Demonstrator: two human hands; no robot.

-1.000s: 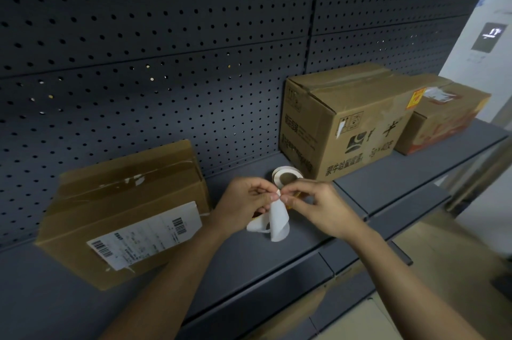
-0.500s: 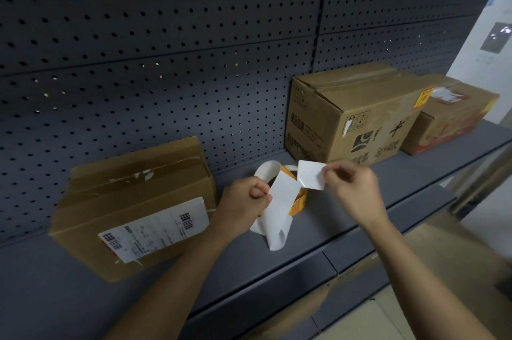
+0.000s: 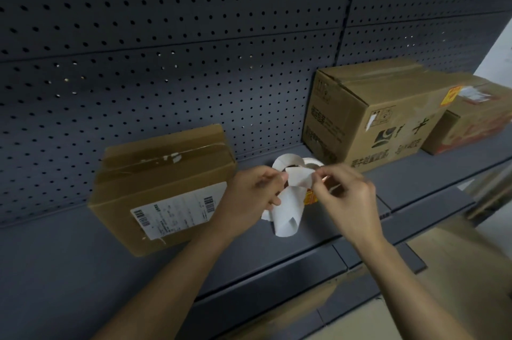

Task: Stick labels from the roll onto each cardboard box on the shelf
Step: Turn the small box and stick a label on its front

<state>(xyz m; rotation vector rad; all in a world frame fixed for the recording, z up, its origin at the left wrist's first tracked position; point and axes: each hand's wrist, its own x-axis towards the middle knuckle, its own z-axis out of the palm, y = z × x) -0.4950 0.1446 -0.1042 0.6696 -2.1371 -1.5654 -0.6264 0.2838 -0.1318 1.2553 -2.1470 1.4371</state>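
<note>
Pinching a small white label [image 3: 299, 179] between them, both hands meet in the head view just above the grey metal shelf [image 3: 83, 270]. The left hand [image 3: 250, 195] closes its thumb and fingers on the label's left edge and also grips the loose white backing strip [image 3: 286, 215], which curls down below the hand in a glossy paper loop. The right hand [image 3: 350, 201] nips the label's right edge with thumb and forefinger, its other fingers curled and blurred. Just behind the hands the label roll [image 3: 310, 166] lies on the shelf, a white coil with an orange printed side. Left of the left hand sits a flat cardboard box [image 3: 163, 187], taped on top, with a barcoded shipping label on its front. Beyond the right hand stands a taller printed carton [image 3: 371, 118], and a third box [image 3: 476, 115] farther right. Half a second earlier the right hand held the label alone, apart from the left; now both grip it.
</note>
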